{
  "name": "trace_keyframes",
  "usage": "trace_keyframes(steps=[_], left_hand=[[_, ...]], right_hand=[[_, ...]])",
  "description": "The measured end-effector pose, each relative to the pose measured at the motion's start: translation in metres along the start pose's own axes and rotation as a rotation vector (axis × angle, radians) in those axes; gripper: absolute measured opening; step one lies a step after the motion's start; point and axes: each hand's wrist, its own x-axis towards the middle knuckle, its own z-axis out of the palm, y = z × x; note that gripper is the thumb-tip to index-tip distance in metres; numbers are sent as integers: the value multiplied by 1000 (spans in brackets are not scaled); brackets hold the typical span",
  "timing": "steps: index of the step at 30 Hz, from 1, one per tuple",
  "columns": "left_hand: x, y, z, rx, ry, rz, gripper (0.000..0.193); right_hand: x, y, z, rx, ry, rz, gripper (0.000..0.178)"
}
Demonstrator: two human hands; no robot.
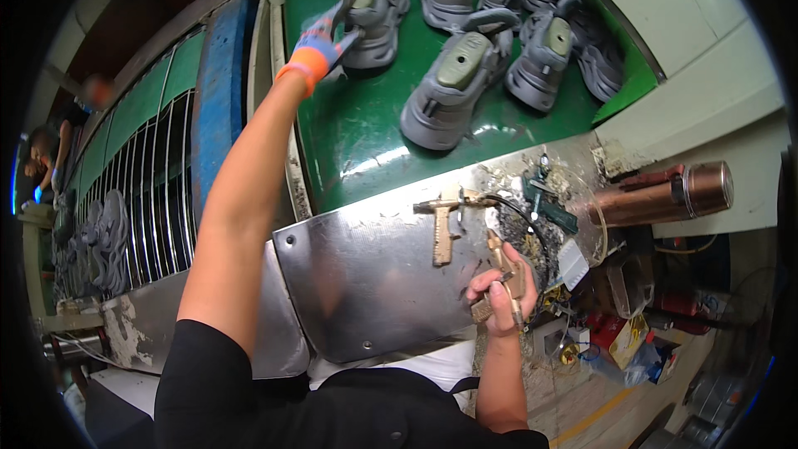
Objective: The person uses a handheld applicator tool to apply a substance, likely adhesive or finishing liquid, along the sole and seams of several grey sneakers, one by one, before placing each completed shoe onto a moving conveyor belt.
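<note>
My left hand [317, 48], in a blue-grey glove with an orange cuff, reaches to the far left of the green surface. Its fingers are apart and slightly blurred against the side of a grey shoe [376, 27]; I see no firm grip. Down at the right, my bare right hand [504, 291] is closed round a brass-coloured spray gun [513, 280], its nozzle pointing up and away. Another brass-coloured pistol-shaped gun [443, 233] lies on the metal plate [349, 283], left of that hand. The nearest shoe [449, 87] on the green surface has a pale green insole.
Several more grey shoes [542, 58] stand on the green conveyor surface [357, 145]. A copper-coloured flask [665, 195] lies at the right, beside a dark green tool [550, 208] and a black hose [532, 224]. A wire rack [150, 175] and a person [62, 145] are at the left.
</note>
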Motion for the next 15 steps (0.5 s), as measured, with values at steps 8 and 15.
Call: trace_keyframes(steps=[8, 15], left_hand=[[-236, -306, -195, 366, 100, -71, 73], [-448, -459, -411, 1025, -20, -1189, 101]], right_hand=[[2, 2, 6, -92, 88, -15, 71], [6, 9, 13, -110, 35, -98, 66]])
